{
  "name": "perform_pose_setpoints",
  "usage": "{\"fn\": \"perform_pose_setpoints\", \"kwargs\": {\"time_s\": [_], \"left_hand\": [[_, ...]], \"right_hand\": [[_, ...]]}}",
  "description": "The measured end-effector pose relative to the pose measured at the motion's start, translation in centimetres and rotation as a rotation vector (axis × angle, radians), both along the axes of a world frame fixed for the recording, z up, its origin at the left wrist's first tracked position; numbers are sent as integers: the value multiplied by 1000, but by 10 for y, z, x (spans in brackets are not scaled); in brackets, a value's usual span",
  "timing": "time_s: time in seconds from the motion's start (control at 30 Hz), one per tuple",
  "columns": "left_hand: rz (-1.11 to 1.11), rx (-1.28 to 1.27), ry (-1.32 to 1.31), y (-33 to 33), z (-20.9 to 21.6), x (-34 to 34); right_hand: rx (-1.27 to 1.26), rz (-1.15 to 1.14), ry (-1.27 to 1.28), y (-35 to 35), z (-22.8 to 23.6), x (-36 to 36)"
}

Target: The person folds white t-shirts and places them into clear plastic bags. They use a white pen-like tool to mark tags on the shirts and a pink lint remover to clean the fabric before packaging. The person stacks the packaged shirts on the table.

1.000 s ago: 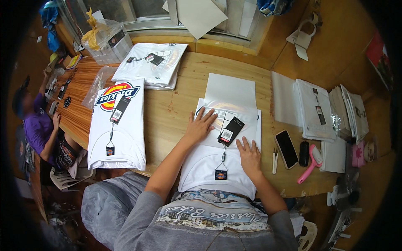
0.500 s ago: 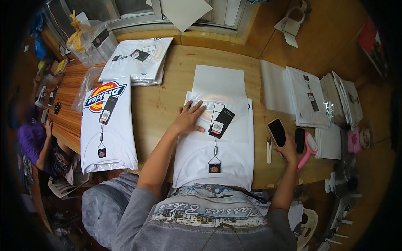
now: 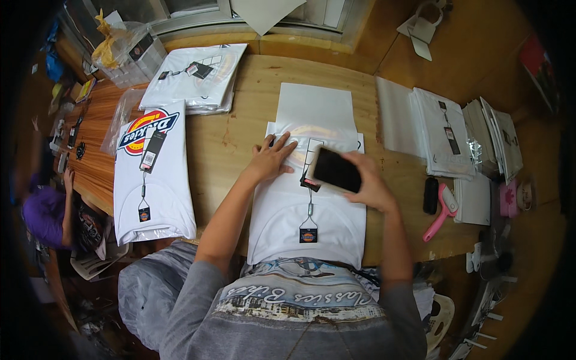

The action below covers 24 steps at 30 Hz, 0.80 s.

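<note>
A folded white T-shirt (image 3: 279, 225) lies in front of me with its neck toward my body. A thin translucent sheet (image 3: 315, 105) covers its printed chest and sticks out past its far edge. My left hand (image 3: 272, 159) rests on the sheet's left side, fingers spread. Over the shirt, my right hand (image 3: 372, 186) grips a phone (image 3: 338, 170) with a dark screen, tilted above the black hang tag, which it partly hides. A cord runs from that tag to a small square black label (image 3: 308, 235) near the neckline.
Another folded T-shirt (image 3: 153, 186) lies at left, with bagged shirts (image 3: 195, 78) behind it. At right are a pink-handled lint roller (image 3: 444, 213), a black oblong object (image 3: 430, 195) and stacked packed shirts (image 3: 447, 135). A person in purple (image 3: 45, 216) sits at far left.
My right hand has lifted the phone from the table's right side and carried it left over the shirt's hang tag. My left hand stays spread on the sheet.
</note>
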<state>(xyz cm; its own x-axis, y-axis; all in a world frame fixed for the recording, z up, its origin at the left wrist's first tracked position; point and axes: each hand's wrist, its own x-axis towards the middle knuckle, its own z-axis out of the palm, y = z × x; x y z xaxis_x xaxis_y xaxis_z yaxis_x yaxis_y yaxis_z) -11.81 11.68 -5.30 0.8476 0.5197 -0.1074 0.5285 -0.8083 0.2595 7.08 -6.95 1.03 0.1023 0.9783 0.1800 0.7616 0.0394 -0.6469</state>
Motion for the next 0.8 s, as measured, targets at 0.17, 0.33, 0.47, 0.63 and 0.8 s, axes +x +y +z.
{"fn": "perform_pose_setpoints", "kwargs": {"time_s": [0.17, 0.33, 0.47, 0.63, 0.8], "left_hand": [[16, 31, -183, 10, -11, 2], [28, 158, -380, 14, -9, 30], [-55, 53, -597, 22, -13, 59], [1, 112, -513, 37, -18, 58], [4, 11, -319, 62, -11, 45]], "right_hand": [[-141, 152, -211, 33, -35, -14], [-112, 78, -102, 68, -55, 17], [65, -3, -213, 105, -66, 21], [-5, -119, -344, 114, -75, 34], [-94, -94, -351, 103, -76, 67]]}}
